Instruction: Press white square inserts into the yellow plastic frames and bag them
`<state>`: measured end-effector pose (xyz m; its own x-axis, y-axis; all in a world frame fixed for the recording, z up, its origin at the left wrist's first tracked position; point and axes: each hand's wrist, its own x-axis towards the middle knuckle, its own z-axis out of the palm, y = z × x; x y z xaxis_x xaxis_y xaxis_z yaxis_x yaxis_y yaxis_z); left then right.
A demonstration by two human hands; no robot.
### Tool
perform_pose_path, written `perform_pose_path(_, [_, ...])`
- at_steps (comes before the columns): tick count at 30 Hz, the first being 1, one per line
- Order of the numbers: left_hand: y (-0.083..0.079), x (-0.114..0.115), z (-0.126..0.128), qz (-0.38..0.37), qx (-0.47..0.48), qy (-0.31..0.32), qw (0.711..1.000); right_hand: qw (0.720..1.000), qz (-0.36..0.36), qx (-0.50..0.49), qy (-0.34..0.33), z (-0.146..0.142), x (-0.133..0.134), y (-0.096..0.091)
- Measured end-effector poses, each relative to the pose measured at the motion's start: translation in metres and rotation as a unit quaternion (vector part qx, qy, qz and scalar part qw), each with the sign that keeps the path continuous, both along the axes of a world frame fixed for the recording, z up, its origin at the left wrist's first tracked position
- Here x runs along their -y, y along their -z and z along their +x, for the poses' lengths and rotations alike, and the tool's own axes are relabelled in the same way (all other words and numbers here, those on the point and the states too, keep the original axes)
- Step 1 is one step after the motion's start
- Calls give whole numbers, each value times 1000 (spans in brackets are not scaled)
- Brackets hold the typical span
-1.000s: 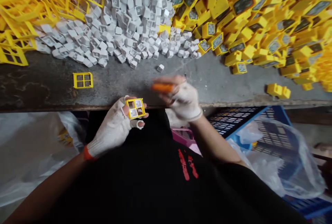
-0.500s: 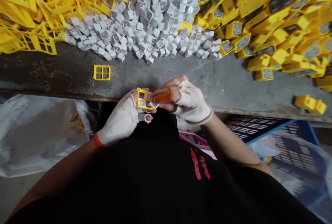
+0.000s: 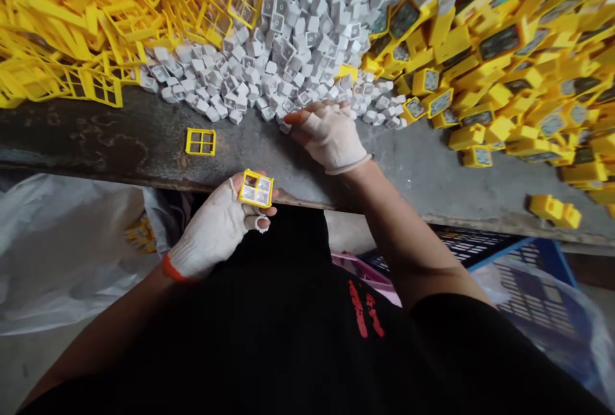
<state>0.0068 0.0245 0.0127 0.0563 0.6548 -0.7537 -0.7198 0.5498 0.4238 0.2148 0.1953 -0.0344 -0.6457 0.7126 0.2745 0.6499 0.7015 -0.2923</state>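
Note:
My left hand (image 3: 211,226), in a white fingerless knit glove, grips a small yellow four-cell frame (image 3: 256,189) at the table's front edge. White square caps fill three of its cells; the far left cell shows through dark. My right hand (image 3: 331,136), gloved likewise, reaches over the near edge of a heap of white plastic caps (image 3: 230,85). Its fingers look stretched out, their tips partly hidden, and an orange covering shows on one digit. A second yellow frame (image 3: 200,142), without caps, lies flat on the table beyond my left hand.
Yellow frames (image 3: 100,15) are piled at the far left. Yellow housings (image 3: 509,82) with grey faces heap up on the right, and a joined yellow piece (image 3: 555,210) lies near the edge. Below stand a white plastic bag (image 3: 72,255) and a blue crate (image 3: 523,293).
My right hand has left the yellow frame and moved away from my body to the white caps. The frame now shows three filled cells. My left hand has shifted slightly left.

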Motion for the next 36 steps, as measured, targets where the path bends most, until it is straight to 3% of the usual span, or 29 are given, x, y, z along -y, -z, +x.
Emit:
perform_pose_path(4, [2, 5, -3, 27, -23, -11, 999, 989, -40, 123, 78, -28, -5, -2])
perform_pose_path(6, [5, 8, -5, 49, -28, -5, 998, 989, -54, 111, 77, -32, -3, -2])
perform_pose_path(10, [12, 13, -9, 69, -32, 1, 997, 995, -86, 42, 11, -25, -5, 3])
perform_pose_path(13, [12, 15, -12, 64, -30, -6, 997, 996, -82, 9, 14, -18, -6, 5])
perform_pose_path(20, [8, 17, -15, 35, -54, -24, 998, 996, -50, 69, -29, -21, 3, 7])
perform_pose_path(29, [18, 24, -19, 63, -54, -22, 996, 992, -85, 87, 24, -18, 29, -3])
perform_pose_path(36, [21, 24, -19, 80, -42, -18, 996, 989, -143, -23, -10, 1, 23, -3])
